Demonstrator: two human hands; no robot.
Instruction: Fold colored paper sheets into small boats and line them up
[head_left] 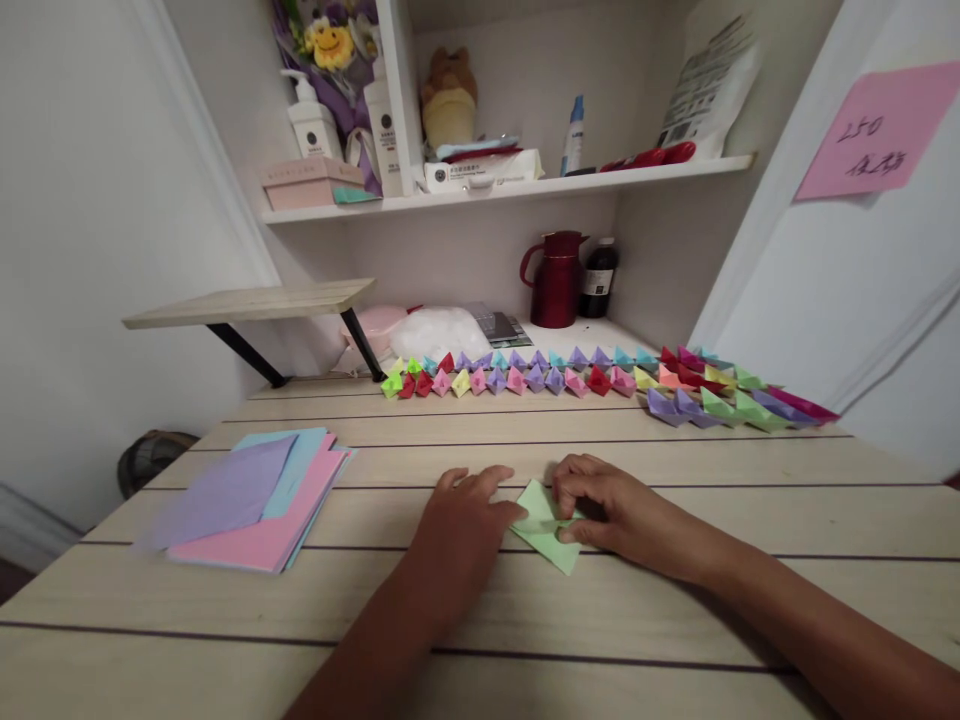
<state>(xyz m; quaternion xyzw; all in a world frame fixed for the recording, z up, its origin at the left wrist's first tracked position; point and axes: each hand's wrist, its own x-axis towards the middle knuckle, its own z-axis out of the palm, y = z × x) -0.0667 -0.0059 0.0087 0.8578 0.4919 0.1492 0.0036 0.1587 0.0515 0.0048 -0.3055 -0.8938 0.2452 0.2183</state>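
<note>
Right fingers (592, 533) pinch pale green paper (545, 540), folded, sharp-cornered; left fingers (491, 481), spread, touch its edge.

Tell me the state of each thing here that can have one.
green paper, partly folded
left hand, open, thumb at paper's corner
right hand, curled, pinching the paper
paper boats, folded, in rows
paper stack, uneven
red jug, upright
dark bottle, upright, capped
pink note, stuck up, written on
pump bottle, upright

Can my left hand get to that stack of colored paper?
Likely yes: the paper stack lies left of your left hand; nothing visible blocks the tabletop between, though that hand is at the green paper.
</note>
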